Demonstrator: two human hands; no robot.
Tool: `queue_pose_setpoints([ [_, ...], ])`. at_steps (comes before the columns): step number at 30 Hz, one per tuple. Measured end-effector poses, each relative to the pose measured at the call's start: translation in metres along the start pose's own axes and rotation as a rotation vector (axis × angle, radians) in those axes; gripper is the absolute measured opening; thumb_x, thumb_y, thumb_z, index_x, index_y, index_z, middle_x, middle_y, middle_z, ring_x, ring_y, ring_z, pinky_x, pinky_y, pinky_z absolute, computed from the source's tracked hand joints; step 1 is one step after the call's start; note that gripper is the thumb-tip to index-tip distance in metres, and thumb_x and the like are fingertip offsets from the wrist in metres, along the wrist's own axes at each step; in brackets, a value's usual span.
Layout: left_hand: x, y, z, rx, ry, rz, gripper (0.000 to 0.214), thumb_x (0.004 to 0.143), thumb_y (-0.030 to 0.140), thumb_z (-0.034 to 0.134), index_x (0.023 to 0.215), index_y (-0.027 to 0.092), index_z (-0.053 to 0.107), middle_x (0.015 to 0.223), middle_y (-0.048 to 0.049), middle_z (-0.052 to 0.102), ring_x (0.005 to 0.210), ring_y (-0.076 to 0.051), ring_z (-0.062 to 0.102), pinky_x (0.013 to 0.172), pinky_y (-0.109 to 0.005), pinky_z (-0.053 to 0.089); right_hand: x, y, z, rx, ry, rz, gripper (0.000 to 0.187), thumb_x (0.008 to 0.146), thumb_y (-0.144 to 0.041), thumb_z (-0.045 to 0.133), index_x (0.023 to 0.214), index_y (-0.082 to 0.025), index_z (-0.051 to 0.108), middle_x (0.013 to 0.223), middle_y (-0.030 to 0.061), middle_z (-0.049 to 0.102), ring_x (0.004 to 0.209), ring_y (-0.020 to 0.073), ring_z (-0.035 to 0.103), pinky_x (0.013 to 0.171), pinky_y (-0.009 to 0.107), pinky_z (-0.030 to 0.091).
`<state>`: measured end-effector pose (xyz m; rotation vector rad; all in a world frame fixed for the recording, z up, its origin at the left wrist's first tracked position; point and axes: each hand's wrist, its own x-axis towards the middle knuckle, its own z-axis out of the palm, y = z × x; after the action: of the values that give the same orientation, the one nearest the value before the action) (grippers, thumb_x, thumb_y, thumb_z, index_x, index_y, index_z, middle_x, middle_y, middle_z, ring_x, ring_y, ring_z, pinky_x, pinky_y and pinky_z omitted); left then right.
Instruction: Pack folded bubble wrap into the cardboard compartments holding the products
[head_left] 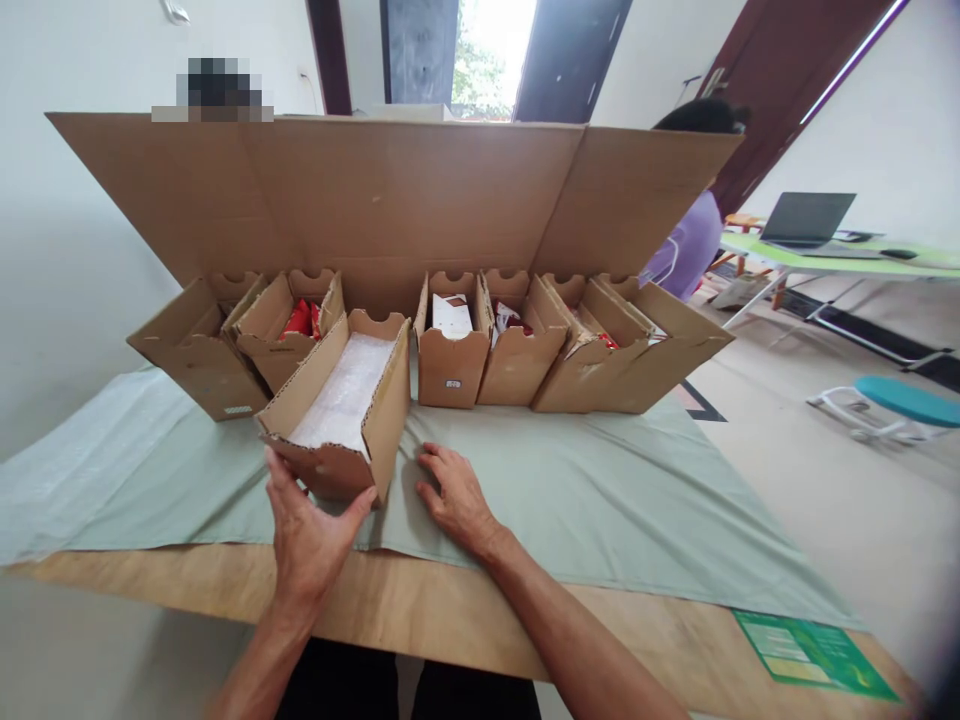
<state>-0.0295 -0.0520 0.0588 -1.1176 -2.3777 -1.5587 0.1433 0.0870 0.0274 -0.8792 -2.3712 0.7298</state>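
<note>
1 open cardboard box (388,410) stands directly ahead of the left hand (311,535), with clear-white wrapping (349,385) lying inside along its length. The left hand is clamped across the near end, fingers at the left corner and thumb at the lower right corner. The right hand (457,500) holds nothing; its fingers are loosely bent over the pale green cloth (600,490), just beside the box's right wall but apart from it. The 2 hands are apart from each other.

The relation that matters most is the box's long axis: it runs away from the hands, slanting a little to the right at the far end, so the left hand meets the short end while the right hand sits along the long side. The left is the nearer hand — in contact — though the right has only a small gap to cross. Whether the base is fully down on the cloth I cannot tell.

Beyond the hands, 6 more boxes (454,370) line up before a tall cardboard panel (420,190) — 2 ahead and left of the left hand, 4 ahead and right. A sheet of bubble wrap (82,450) lies left of the left hand on the worktop (420,590).
</note>
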Motion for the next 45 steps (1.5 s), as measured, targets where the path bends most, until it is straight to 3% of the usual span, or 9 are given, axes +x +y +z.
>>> queue_pose_setpoints([
  [9,0.061,0.019,0.056,0.111,-0.031,0.171,0.133,0.073,0.041,0.086,0.165,0.006,-0.003,0.167,-0.0332,0.021,0.155,-0.049,0.025,0.123,-0.068,0.028,-0.013,-0.028,0.006,-0.287,-0.171,-0.256,0.045,0.099,-0.040,0.067,0.139,-0.021,0.064,0.152,0.0166,0.056,0.143,0.0336,0.047,0.116,0.055,0.037],
  [18,0.107,0.028,0.120,-0.044,-0.060,0.204,0.118,0.081,0.035,0.076,0.164,0.005,-0.002,0.167,-0.0323,0.025,0.156,-0.042,0.028,0.126,-0.060,0.025,-0.015,-0.030,0.008,-0.267,-0.204,-0.240,0.044,0.099,-0.038,0.067,0.139,-0.021,0.062,0.156,0.0161,0.052,0.146,0.0333,0.044,0.118,0.058,0.036],
  [21,0.101,0.007,0.108,-0.050,-0.197,0.224,0.106,0.090,0.041,0.064,0.164,0.003,0.000,0.163,-0.0334,0.033,0.152,-0.038,0.040,0.121,-0.055,0.037,-0.013,-0.030,0.007,-0.253,-0.215,-0.227,0.045,0.097,-0.035,0.068,0.139,-0.021,0.063,0.156,0.0175,0.052,0.146,0.0357,0.044,0.118,0.060,0.036],
  [25,0.074,-0.037,0.061,0.023,-0.360,0.292,0.068,0.084,0.044,0.067,0.144,0.014,0.057,0.142,-0.0216,0.064,0.140,-0.038,0.055,0.116,-0.058,0.043,-0.011,-0.022,0.006,-0.222,-0.236,-0.208,0.046,0.093,-0.031,0.070,0.138,-0.022,0.066,0.156,0.0183,0.053,0.145,0.0378,0.047,0.117,0.062,0.036],
  [27,0.058,-0.057,0.036,0.055,-0.411,0.312,0.049,0.082,0.044,0.069,0.125,0.020,0.072,0.138,-0.0175,0.069,0.141,-0.039,0.053,0.119,-0.061,0.037,-0.006,-0.018,0.003,-0.162,-0.242,-0.190,0.045,0.091,-0.031,0.071,0.135,-0.022,0.068,0.154,0.0180,0.055,0.144,0.0374,0.049,0.117,0.061,0.037],
  [33,0.019,-0.084,-0.007,0.316,-0.527,0.438,0.049,0.094,0.038,0.059,0.142,0.025,0.064,0.155,-0.0155,0.057,0.148,-0.038,0.046,0.123,-0.067,0.026,0.061,-0.062,-0.023,0.185,-0.259,-0.098,0.068,0.091,-0.028,0.065,0.157,-0.026,0.045,0.136,0.0122,0.069,0.094,0.0219,0.073,0.087,0.039,0.059],
  [38,0.005,-0.082,-0.018,0.319,-0.506,0.473,0.048,0.094,0.035,0.061,0.141,0.025,0.064,0.152,-0.0131,0.060,0.146,-0.037,0.049,0.123,-0.067,0.027,0.167,-0.143,-0.026,-0.047,-0.067,-0.144,0.077,0.093,-0.022,0.059,0.164,-0.021,0.029,0.110,0.0062,0.077,0.087,0.0226,0.071,0.093,0.042,0.054],
  [42,0.007,-0.085,-0.021,0.147,-0.435,0.434,0.033,0.093,0.027,0.059,0.122,0.023,0.073,0.137,-0.0121,0.071,0.136,-0.034,0.060,0.120,-0.065,0.037,0.221,-0.167,-0.005,-0.149,-0.074,-0.038,0.045,0.091,-0.018,0.060,0.135,-0.017,0.063,0.090,0.0058,0.076,0.091,0.0262,0.072,0.091,0.039,0.053],
  [45,0.009,-0.089,-0.025,-0.046,-0.273,0.254,0.035,0.093,0.029,0.059,0.125,0.023,0.070,0.129,-0.0129,0.074,0.124,-0.032,0.068,0.112,-0.058,0.050,0.218,-0.160,0.003,-0.118,-0.057,-0.015,0.026,0.092,-0.012,0.052,0.106,-0.020,0.072,0.088,0.0036,0.076,0.089,0.0225,0.072,0.085,0.034,0.054],
])
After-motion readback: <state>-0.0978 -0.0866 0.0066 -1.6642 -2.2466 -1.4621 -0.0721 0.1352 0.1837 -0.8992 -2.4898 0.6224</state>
